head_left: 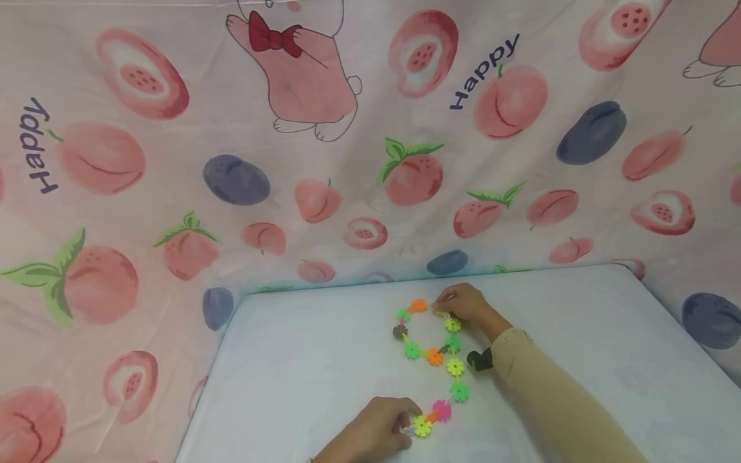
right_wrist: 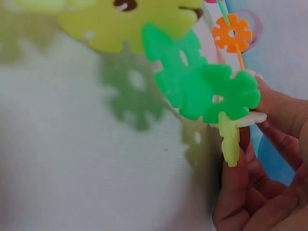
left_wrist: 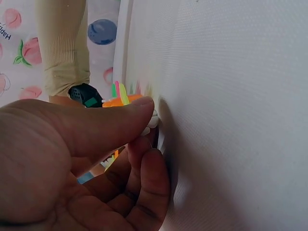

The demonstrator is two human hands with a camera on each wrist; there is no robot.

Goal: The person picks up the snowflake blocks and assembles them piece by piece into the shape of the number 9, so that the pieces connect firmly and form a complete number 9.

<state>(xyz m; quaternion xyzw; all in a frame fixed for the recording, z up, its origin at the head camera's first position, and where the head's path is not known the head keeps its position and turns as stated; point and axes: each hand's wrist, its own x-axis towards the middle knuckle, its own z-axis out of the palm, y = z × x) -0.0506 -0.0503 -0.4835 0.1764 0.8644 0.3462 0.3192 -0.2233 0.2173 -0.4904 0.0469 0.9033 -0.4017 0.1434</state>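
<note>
A chain of notched, flower-shaped plastic discs (head_left: 455, 366) lies on the white surface, with a loop at its far end and a tail curving toward me. At the tail's near end my left hand (head_left: 379, 427) pinches a white disc (left_wrist: 154, 120) between thumb and fingers, beside a yellow disc (head_left: 422, 426). My right hand (head_left: 467, 302) grips the far side of the loop, between an orange disc (head_left: 418, 305) and a yellow one. The right wrist view shows its fingers on a white disc (right_wrist: 252, 118) next to a green disc (right_wrist: 230, 94); the fingers partly hide it.
The white tabletop (head_left: 289, 360) ends at a hanging cloth (head_left: 370, 167) printed with fruit, which rises behind it and at both sides. A dark wrist device (head_left: 480, 360) is near the right sleeve (head_left: 556, 392), close to the chain.
</note>
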